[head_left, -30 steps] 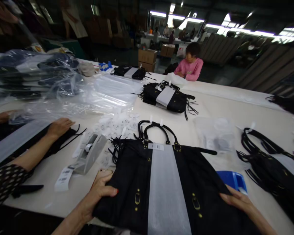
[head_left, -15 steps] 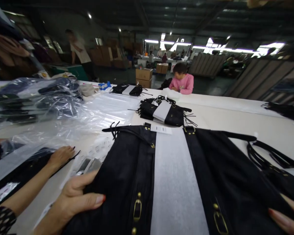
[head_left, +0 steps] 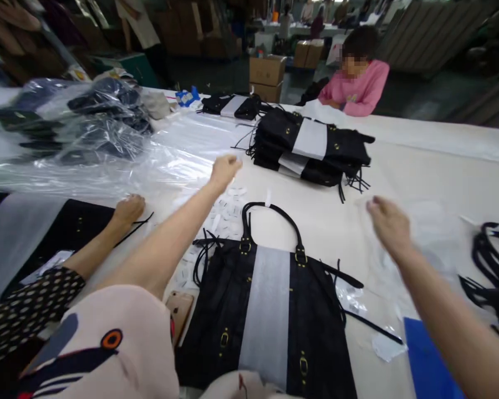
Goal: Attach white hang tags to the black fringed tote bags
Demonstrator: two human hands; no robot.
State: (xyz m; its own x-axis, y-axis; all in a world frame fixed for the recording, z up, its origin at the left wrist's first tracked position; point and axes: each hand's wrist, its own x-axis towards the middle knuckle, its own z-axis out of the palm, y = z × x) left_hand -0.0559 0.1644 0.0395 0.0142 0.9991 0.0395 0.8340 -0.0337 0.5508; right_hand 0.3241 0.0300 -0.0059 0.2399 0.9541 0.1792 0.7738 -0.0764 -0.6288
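A black handbag [head_left: 320, 310] with a white paper strip down its middle lies flat in front of me, handles pointing away. Neither hand touches it. My left hand [head_left: 224, 169] is stretched out beyond it, fingers curled closed at the edge of the clear plastic bags [head_left: 183, 158], above scattered small white tags [head_left: 227, 213]. My right hand [head_left: 388, 221] hovers to the right of the handles, blurred, fingers bent down over a hazy clear plastic bag [head_left: 434, 238]. Whether it grips the plastic is unclear.
A stack of the same black handbags [head_left: 341, 149] sits further back. A co-worker's hand [head_left: 127, 210] with a dotted sleeve rests on another bag at the left. Bagged goods [head_left: 91, 119] pile up at the far left. A person in pink [head_left: 363, 83] sits across. A phone [head_left: 178, 310] and a blue object [head_left: 424, 360] lie near me.
Both hands have let go of the handbag, which now lies flat on the table. My left arm has reached forward to the plastic bags, and my right hand has lifted to the right.
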